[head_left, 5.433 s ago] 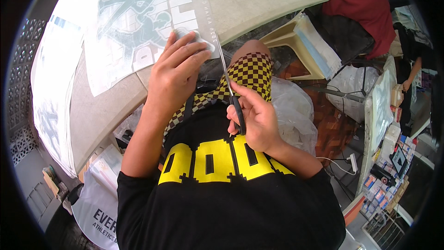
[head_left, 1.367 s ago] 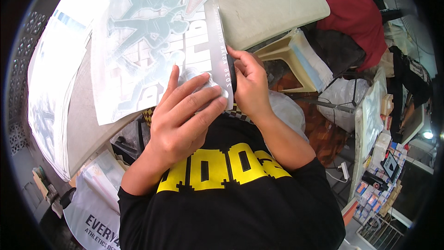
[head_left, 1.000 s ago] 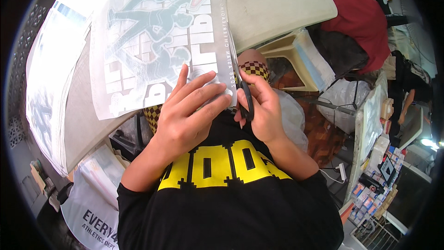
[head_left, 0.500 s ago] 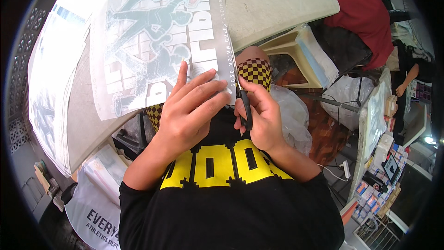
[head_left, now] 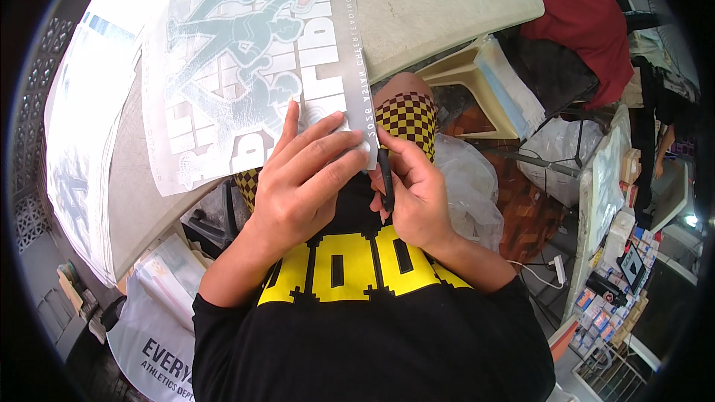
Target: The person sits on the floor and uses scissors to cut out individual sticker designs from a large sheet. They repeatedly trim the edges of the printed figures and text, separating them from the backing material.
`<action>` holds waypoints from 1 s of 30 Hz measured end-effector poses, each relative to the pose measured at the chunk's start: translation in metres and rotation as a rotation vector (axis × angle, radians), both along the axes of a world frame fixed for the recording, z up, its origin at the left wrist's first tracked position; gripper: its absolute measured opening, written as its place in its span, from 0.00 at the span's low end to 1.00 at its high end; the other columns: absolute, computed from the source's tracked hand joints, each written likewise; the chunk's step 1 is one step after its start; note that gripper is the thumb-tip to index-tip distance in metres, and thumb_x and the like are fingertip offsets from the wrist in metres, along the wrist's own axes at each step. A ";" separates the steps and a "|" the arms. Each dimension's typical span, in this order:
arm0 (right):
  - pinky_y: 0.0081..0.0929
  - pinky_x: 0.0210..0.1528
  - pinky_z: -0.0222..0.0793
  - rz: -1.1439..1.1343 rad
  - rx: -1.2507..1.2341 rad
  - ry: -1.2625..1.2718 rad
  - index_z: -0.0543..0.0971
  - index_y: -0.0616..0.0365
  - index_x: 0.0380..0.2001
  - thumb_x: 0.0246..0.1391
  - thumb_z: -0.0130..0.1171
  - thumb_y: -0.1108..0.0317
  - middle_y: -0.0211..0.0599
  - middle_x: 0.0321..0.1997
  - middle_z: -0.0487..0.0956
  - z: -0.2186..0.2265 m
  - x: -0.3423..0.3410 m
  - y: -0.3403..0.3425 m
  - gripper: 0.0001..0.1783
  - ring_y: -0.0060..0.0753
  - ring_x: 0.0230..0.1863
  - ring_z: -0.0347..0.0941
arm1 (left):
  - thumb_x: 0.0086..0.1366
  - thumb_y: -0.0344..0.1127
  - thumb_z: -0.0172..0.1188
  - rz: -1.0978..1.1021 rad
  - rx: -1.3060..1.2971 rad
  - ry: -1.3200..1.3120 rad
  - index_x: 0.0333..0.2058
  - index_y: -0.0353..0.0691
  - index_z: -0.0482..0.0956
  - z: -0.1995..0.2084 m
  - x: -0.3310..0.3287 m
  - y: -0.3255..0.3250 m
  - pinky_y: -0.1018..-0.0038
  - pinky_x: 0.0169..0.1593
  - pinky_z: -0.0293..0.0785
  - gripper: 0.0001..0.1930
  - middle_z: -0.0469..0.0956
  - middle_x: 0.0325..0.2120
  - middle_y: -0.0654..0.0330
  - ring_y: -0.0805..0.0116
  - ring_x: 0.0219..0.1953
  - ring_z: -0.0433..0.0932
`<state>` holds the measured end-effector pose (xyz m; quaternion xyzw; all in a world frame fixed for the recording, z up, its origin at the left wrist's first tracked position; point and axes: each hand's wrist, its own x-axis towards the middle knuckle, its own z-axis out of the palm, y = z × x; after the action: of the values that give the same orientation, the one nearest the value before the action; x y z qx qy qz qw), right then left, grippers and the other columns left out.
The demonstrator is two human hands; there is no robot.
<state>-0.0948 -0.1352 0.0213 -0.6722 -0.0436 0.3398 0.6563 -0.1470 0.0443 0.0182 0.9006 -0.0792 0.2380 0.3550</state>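
Observation:
A large translucent printed transfer film point(head_left: 246, 67), with mirrored figures and lettering, lies over the table's near edge. My left hand point(head_left: 302, 179) rests on its near right corner, fingers spread and stretched out on top; the thumb is hidden. Close beside it, my right hand point(head_left: 417, 190) is closed around black-handled scissors point(head_left: 386, 179). The scissors sit at the film's right edge, their blades mostly hidden from view. Below both hands are my black shirt and checkered shorts.
A stack of printed sheets point(head_left: 93, 119) covers the left of the pale table point(head_left: 439, 7). To the right stand a beige plastic chair point(head_left: 477, 82) and a dark seat with red cloth point(head_left: 581, 22). Small boxes point(head_left: 607, 313) crowd a far-right surface; a person's arm point(head_left: 663, 150) shows behind.
The film has shifted slightly left. The scissors have turned and show less of their handle, and my right hand has moved slightly. My left hand stays on the film.

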 end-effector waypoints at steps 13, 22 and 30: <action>0.16 0.26 0.69 -0.031 0.051 -0.067 0.70 0.64 0.64 0.69 0.51 0.76 0.30 0.30 0.77 -0.012 0.023 0.017 0.21 0.14 0.24 0.71 | 0.48 0.23 0.66 -0.039 0.015 -0.028 0.40 0.38 0.83 0.008 -0.008 -0.001 0.38 0.69 0.57 0.17 0.83 0.44 0.56 0.48 0.55 0.80; 0.18 0.25 0.68 -0.058 0.093 -0.191 0.72 0.66 0.61 0.68 0.54 0.73 0.30 0.27 0.78 -0.021 0.043 0.032 0.20 0.16 0.24 0.73 | 0.50 0.23 0.65 -0.048 -0.002 -0.049 0.40 0.37 0.83 0.019 -0.015 -0.003 0.36 0.69 0.56 0.15 0.83 0.44 0.53 0.46 0.55 0.80; 0.18 0.24 0.67 -0.074 0.041 -0.175 0.72 0.67 0.60 0.68 0.54 0.71 0.31 0.26 0.79 -0.017 0.052 0.038 0.20 0.16 0.23 0.72 | 0.52 0.21 0.66 -0.034 0.006 -0.032 0.38 0.37 0.84 0.030 -0.016 -0.003 0.37 0.68 0.59 0.13 0.84 0.42 0.52 0.45 0.55 0.81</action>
<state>-0.0432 -0.0968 0.0045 -0.6867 -0.0830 0.2544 0.6759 -0.1635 0.0418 0.0483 0.8963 -0.1008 0.2460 0.3549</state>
